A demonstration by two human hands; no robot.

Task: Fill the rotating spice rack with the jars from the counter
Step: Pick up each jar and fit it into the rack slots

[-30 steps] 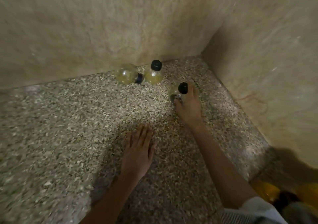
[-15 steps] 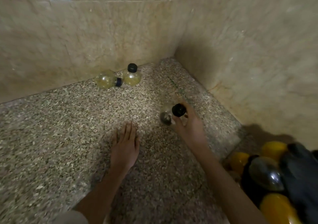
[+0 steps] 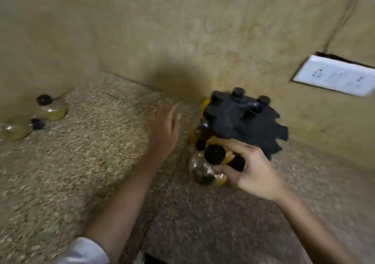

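The black rotating spice rack (image 3: pixel 243 125) stands against the right wall, with black-capped jars in its notched top and yellow jars below. My right hand (image 3: pixel 251 170) grips a clear jar with a black cap (image 3: pixel 209 162) and dark contents, held against the rack's lower front left. My left hand (image 3: pixel 165 129) lies flat on the counter, fingers apart, just left of the rack and holding nothing. Two more jars with yellowish contents stay in the far left corner: one upright (image 3: pixel 51 107), one lying on its side (image 3: pixel 18 128).
The speckled stone counter (image 3: pixel 91 162) meets beige tiled walls at the back and right. A white socket plate (image 3: pixel 332 76) is set in the right wall above the rack. A darker counter section lies in front of the rack.
My right hand has carried the dark jar from the counter corner over to the rack. The view has swung right, so the rack is in full view and the two remaining jars sit far left.
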